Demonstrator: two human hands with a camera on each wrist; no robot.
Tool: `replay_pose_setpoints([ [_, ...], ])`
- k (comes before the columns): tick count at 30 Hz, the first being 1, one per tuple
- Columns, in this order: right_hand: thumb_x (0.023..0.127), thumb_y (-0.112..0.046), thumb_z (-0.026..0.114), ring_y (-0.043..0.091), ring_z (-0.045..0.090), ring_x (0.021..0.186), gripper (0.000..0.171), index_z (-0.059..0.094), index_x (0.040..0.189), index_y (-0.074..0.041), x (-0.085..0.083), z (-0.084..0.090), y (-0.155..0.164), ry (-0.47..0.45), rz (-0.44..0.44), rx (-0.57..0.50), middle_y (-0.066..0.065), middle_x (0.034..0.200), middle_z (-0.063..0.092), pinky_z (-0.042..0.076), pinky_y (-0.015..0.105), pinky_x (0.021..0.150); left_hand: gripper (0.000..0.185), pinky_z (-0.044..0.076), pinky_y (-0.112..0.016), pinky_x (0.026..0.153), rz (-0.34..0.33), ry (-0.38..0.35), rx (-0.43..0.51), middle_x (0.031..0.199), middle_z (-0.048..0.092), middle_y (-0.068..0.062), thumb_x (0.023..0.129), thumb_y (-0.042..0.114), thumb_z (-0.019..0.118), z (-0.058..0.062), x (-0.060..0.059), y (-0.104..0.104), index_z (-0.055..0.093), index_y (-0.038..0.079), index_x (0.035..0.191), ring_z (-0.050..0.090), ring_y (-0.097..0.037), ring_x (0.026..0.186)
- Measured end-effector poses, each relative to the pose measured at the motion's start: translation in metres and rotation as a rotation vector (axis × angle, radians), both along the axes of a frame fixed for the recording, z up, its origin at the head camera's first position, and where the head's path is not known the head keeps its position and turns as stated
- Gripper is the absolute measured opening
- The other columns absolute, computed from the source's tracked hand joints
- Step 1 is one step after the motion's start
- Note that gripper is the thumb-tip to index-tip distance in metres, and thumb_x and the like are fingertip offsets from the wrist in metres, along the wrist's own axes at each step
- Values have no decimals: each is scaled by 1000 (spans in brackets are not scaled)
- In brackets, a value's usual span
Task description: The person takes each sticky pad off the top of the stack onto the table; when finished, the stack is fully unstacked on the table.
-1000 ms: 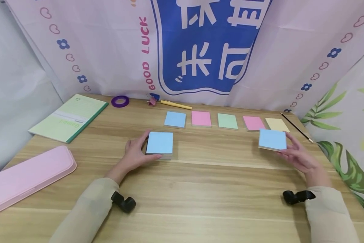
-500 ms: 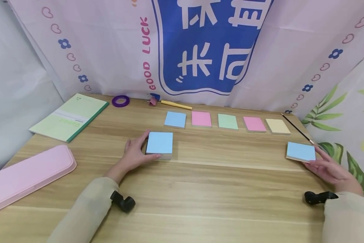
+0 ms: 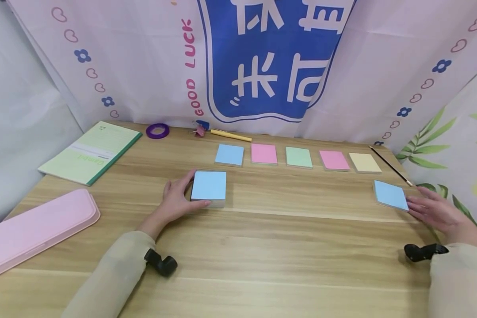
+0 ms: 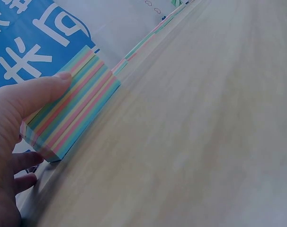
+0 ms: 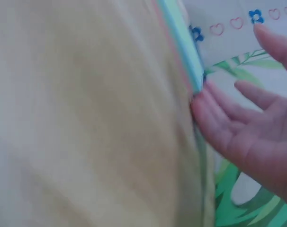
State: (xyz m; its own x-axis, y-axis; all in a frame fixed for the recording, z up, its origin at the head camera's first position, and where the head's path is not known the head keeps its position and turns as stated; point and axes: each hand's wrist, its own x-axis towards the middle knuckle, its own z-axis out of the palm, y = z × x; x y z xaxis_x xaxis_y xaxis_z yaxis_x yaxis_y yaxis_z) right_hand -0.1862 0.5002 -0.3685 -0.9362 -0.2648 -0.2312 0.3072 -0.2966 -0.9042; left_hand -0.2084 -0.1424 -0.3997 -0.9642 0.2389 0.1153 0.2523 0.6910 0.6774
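My left hand (image 3: 175, 202) grips a thick stack of sticky notes (image 3: 209, 185) on the wooden table, thumb along the near side and fingers at the far left. In the left wrist view, the stack's side (image 4: 77, 104) shows pastel stripes of pink, yellow, green and blue. Over at the table's right edge, a thinner blue-topped sticky note pad (image 3: 391, 194) lies at an angle. My right hand (image 3: 441, 213) is beside it, fingertips at the pad's right end. In the right wrist view, the thumb stands apart from this pad (image 5: 183, 45) and the fingers are extended near its corner.
A row of blue, pink (image 3: 264, 153), green (image 3: 299, 157), pink and yellow pads lies behind. Further back are a yellow pen (image 3: 231, 135), clips, and purple tape (image 3: 157, 130). A notebook (image 3: 91, 152) and pink case (image 3: 39, 232) are left; a thin pencil (image 3: 389, 164) lies right.
My right hand has carried the thinner blue-topped pad rightward, set it down past the yellow pad, and loosened its fingers. My left hand has stayed on the thick stack.
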Motion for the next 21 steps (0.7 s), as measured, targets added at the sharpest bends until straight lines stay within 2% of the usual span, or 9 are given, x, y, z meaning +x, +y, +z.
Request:
replay_pose_setpoints([
  [3, 92, 0, 35, 14, 58, 87, 76, -32, 126, -11, 1, 9, -8, 52, -27, 81, 1, 93, 61, 47, 26, 71, 98, -6, -53, 95, 1, 0, -2, 136, 27, -16, 65, 53, 66, 0, 0, 0, 18, 9, 138, 22, -34, 122],
  [5, 92, 1, 34, 13, 57, 89, 73, -28, 129, -9, 1, 15, -20, 119, -21, 109, 0, 95, 61, 46, 24, 72, 98, -6, -53, 95, -2, -2, -1, 136, 27, -17, 65, 53, 66, 0, 0, 0, 18, 9, 138, 22, -35, 122],
  [9, 89, 4, 40, 8, 55, 92, 69, -7, 138, -10, -3, 28, -61, 242, 9, 263, -6, 103, 56, 45, 21, 75, 98, -5, -54, 95, -11, -2, -2, 135, 28, -17, 65, 53, 67, 0, 0, 0, 18, 9, 138, 22, -35, 122],
  [12, 88, 4, 43, 5, 52, 96, 64, 8, 139, -10, -9, 35, -99, 347, 87, 378, -7, 109, 52, 43, 19, 77, 98, -4, -54, 95, -13, 1, 3, 135, 29, -17, 65, 52, 67, 0, 0, 0, 18, 9, 138, 23, -34, 122],
  [14, 87, 2, 45, 6, 51, 99, 62, 12, 138, -9, -15, 39, -125, 397, 150, 417, -5, 112, 49, 42, 18, 78, 97, -4, -54, 95, -14, 0, 7, 135, 29, -17, 66, 51, 67, 0, 0, 0, 18, 9, 138, 23, -34, 122],
  [17, 86, 0, 49, 12, 49, 103, 63, 12, 138, -5, -24, 39, -167, 439, 211, 485, 1, 116, 46, 41, 20, 80, 97, -4, -53, 95, -15, -2, 7, 135, 28, -17, 66, 51, 67, 0, 0, 0, 18, 9, 138, 22, -34, 122],
  [21, 84, 0, 51, 33, 40, 111, 66, 12, 137, -1, -36, 31, -224, 434, 287, 468, 24, 126, 35, 40, 26, 84, 97, -5, -53, 95, -11, 0, 7, 135, 28, -16, 66, 52, 67, 0, 1, -1, 18, 9, 138, 22, -34, 122],
])
